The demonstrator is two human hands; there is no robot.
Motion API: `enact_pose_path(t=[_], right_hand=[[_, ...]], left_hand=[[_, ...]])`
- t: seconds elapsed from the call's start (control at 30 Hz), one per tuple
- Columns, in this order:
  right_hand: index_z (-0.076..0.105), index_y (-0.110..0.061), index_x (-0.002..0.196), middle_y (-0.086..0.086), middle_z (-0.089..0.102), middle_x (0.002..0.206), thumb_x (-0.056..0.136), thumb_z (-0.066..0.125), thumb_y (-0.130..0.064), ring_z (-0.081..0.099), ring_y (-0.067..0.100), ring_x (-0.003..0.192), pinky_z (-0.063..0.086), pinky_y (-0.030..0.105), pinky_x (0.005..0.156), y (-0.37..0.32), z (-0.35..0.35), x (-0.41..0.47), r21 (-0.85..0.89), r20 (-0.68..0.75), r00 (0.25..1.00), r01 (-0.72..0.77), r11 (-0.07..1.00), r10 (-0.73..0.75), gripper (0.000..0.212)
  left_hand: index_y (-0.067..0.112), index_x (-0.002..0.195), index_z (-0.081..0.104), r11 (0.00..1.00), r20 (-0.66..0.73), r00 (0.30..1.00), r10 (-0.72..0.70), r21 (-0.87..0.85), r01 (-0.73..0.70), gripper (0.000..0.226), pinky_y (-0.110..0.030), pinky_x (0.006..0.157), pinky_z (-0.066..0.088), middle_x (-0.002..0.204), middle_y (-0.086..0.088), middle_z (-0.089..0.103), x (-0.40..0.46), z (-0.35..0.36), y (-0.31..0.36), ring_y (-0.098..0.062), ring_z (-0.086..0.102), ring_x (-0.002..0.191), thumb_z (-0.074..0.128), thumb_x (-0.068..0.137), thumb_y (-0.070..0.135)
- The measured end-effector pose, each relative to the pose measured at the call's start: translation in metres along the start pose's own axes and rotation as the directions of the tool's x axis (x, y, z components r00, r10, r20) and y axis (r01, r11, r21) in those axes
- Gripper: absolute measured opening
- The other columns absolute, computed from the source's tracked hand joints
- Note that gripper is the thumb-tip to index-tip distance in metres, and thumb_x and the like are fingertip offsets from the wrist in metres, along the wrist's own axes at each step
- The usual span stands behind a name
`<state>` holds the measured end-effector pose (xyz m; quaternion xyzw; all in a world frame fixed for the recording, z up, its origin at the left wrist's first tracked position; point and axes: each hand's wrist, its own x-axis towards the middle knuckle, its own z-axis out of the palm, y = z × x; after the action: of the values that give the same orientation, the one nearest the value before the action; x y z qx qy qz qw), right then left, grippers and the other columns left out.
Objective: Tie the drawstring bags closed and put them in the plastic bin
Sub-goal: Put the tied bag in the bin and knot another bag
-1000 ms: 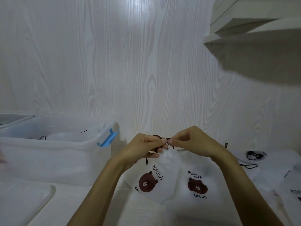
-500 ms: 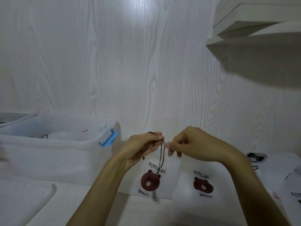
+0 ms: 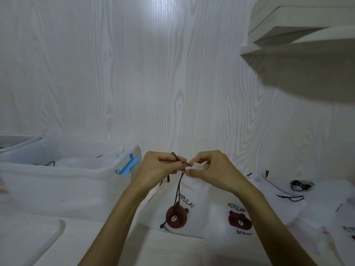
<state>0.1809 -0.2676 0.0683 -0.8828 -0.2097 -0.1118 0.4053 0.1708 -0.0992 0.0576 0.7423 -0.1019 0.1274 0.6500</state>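
The person is holding a white drawstring bag (image 3: 189,200) up in front of the wall, above the table (image 3: 119,244). The left hand (image 3: 159,169) is pinching the dark cord (image 3: 179,186) near the top of the bag, with the fingers curled around it. The right hand (image 3: 213,170) is pinching the gathered white top of the bag between thumb and fingers. The two hands are almost touching each other. A long part of the cord is hanging down in front of the bag and is crossing the brown bear picture, and its knotted end is lying near the word printed at the bottom. Two short cord ends are hanging under the left hand.

The plastic bin (image 3: 63,181) is standing on the table to the left, near the left hand but apart from it. It is clear, with a blue latch (image 3: 127,165) on its near end, and some white bags with dark cords are lying inside it. A flat clear lid (image 3: 26,239) is lying in front of the bin.

A second bag (image 3: 237,217) with the same bear is lying just to the right of the held bag. More white bags (image 3: 299,191) are lying on the right side of the table, one with a black picture. A white shelf (image 3: 299,37) is hanging on the wall at the upper right.
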Motion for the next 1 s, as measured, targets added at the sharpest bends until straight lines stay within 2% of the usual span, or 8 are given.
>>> enact_pose_path(t=[0.17, 0.27, 0.4, 0.53, 0.7, 0.77, 0.9, 1.0], right_hand=[[0.073, -0.022, 0.082, -0.008, 0.068, 0.081, 0.074, 0.077, -0.035, 0.059, 0.002, 0.066, 0.047, 0.017, 0.060, -0.005, 0.000, -0.002, 0.107, 0.081, 0.993, -0.093, 0.990, 0.085, 0.015], [0.075, -0.022, 0.085, 0.002, 0.072, 0.087, 0.086, 0.062, -0.045, 0.062, 0.007, 0.069, 0.048, 0.022, 0.066, -0.005, 0.001, -0.001, 0.183, 0.174, 0.977, -0.154, 0.971, 0.122, 0.026], [0.068, -0.011, 0.098, -0.001, 0.067, 0.078, 0.094, 0.052, -0.035, 0.060, 0.004, 0.055, 0.045, 0.024, 0.064, -0.002, 0.007, 0.004, 0.381, 0.240, 0.930, -0.355, 0.854, 0.280, 0.029], [0.068, -0.007, 0.110, 0.009, 0.068, 0.100, 0.090, 0.059, -0.026, 0.060, 0.019, 0.087, 0.043, 0.032, 0.080, 0.005, 0.010, 0.004, 0.548, 0.385, 0.897, -0.411, 0.729, 0.216, 0.029], [0.073, -0.007, 0.104, 0.012, 0.070, 0.104, 0.085, 0.066, -0.023, 0.054, 0.024, 0.096, 0.040, 0.035, 0.087, 0.010, 0.014, 0.004, 0.616, 0.351, 0.902, -0.425, 0.663, 0.252, 0.025], [0.068, -0.001, 0.108, 0.014, 0.065, 0.107, 0.086, 0.063, -0.020, 0.055, 0.025, 0.100, 0.041, 0.038, 0.096, 0.012, 0.015, 0.004, 0.730, 0.399, 0.897, -0.435, 0.527, 0.189, 0.030], [0.048, -0.013, 0.060, 0.002, 0.046, 0.070, 0.080, 0.050, -0.021, 0.045, 0.015, 0.064, 0.036, 0.027, 0.073, 0.016, 0.013, 0.006, 0.878, 0.465, 0.881, -0.472, 0.085, 0.091, 0.022], [0.040, -0.018, 0.053, -0.001, 0.044, 0.063, 0.085, 0.054, -0.028, 0.043, 0.013, 0.057, 0.033, 0.026, 0.069, 0.019, 0.005, 0.006, 0.894, 0.432, 0.895, -0.441, 0.080, 0.109, 0.036]], left_hand=[[0.022, 0.080, 0.074, 0.994, -0.114, 0.988, 0.109, -0.011, -0.111, 0.020, -0.009, 0.065, 0.051, 0.074, 0.009, 0.075, 0.002, 0.001, -0.005, -0.003, 0.071, 0.075, 0.074, 0.076, 0.003], [0.013, 0.086, 0.075, 0.990, -0.110, 0.986, 0.124, -0.059, -0.131, 0.016, -0.011, 0.069, 0.052, 0.079, 0.003, 0.076, 0.002, 0.001, -0.009, -0.008, 0.072, 0.078, 0.072, 0.077, 0.000], [0.012, 0.087, 0.074, 0.983, -0.071, 0.991, 0.115, -0.135, -0.124, 0.016, -0.010, 0.068, 0.051, 0.077, 0.006, 0.075, 0.000, 0.003, -0.010, -0.006, 0.072, 0.076, 0.072, 0.077, -0.001], [0.011, 0.086, 0.074, 0.980, -0.038, 0.993, 0.112, -0.162, -0.117, 0.016, -0.009, 0.067, 0.051, 0.076, 0.006, 0.075, -0.001, 0.005, -0.008, -0.005, 0.072, 0.075, 0.071, 0.077, -0.002], [0.016, 0.082, 0.074, 0.979, -0.042, 0.989, 0.140, -0.142, -0.144, 0.016, -0.006, 0.066, 0.048, 0.073, 0.007, 0.075, -0.001, 0.006, -0.004, -0.001, 0.070, 0.074, 0.071, 0.078, 0.001], [0.016, 0.086, 0.074, 0.978, -0.038, 0.990, 0.134, -0.158, -0.138, 0.016, -0.007, 0.068, 0.049, 0.077, 0.008, 0.075, -0.001, 0.005, -0.003, -0.002, 0.071, 0.078, 0.071, 0.078, 0.002], [0.015, 0.092, 0.073, 0.981, -0.015, 0.994, 0.108, -0.163, -0.109, 0.017, -0.007, 0.068, 0.050, 0.079, 0.009, 0.075, -0.002, 0.004, -0.003, -0.002, 0.071, 0.079, 0.070, 0.079, 0.003], [0.016, 0.092, 0.073, 0.980, -0.018, 0.996, 0.093, -0.172, -0.094, 0.017, -0.008, 0.068, 0.050, 0.079, 0.009, 0.075, -0.001, 0.003, -0.004, -0.002, 0.071, 0.077, 0.070, 0.080, 0.004]])
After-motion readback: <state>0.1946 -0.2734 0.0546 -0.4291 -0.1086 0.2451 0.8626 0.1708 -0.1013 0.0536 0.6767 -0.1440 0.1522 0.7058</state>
